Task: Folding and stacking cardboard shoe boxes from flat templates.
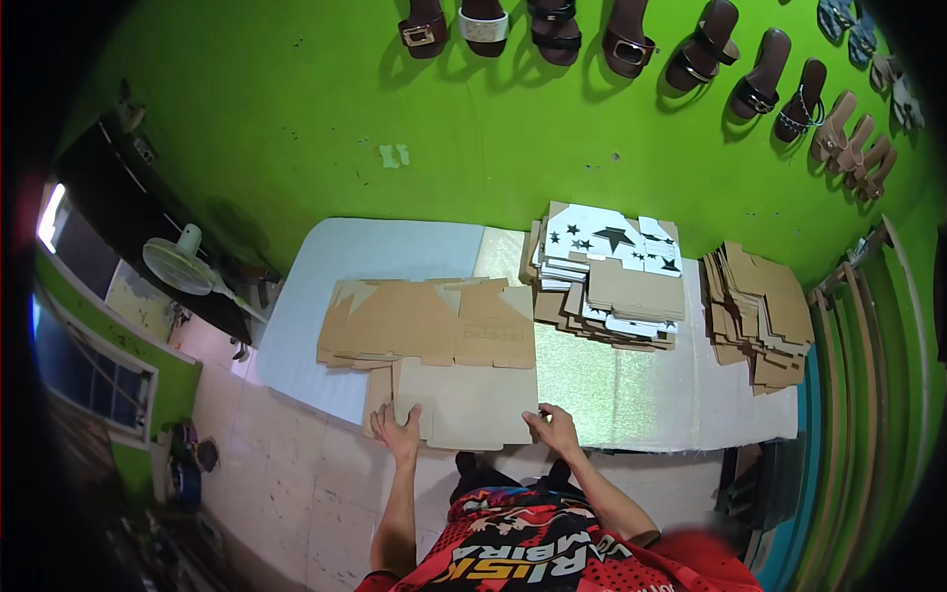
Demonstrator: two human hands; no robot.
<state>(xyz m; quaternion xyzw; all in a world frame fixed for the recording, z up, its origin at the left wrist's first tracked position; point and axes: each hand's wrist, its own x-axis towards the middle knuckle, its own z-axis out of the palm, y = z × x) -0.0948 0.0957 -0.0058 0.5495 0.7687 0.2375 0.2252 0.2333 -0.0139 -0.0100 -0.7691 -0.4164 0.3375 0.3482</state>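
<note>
Flat, die-cut cardboard box blanks (395,316) lie in a brown stack on the left half of the table. On the stack's near side is a paler grey-brown blank (478,400), reaching the table's front edge. My left hand (397,434) rests on that blank's left part, fingers spread and thumb apart. At the blank's right edge, my right hand (554,431) has thumb and forefinger closed on the cardboard. Its other fingers are curled and partly hidden.
The covered table (671,400) stands against a green wall. Another stack of blanks, some white with black stars (612,237), sits at the back. More brown blanks (760,306) lie far right. A fan (182,261) stands left; sandals (626,44) hang above.
</note>
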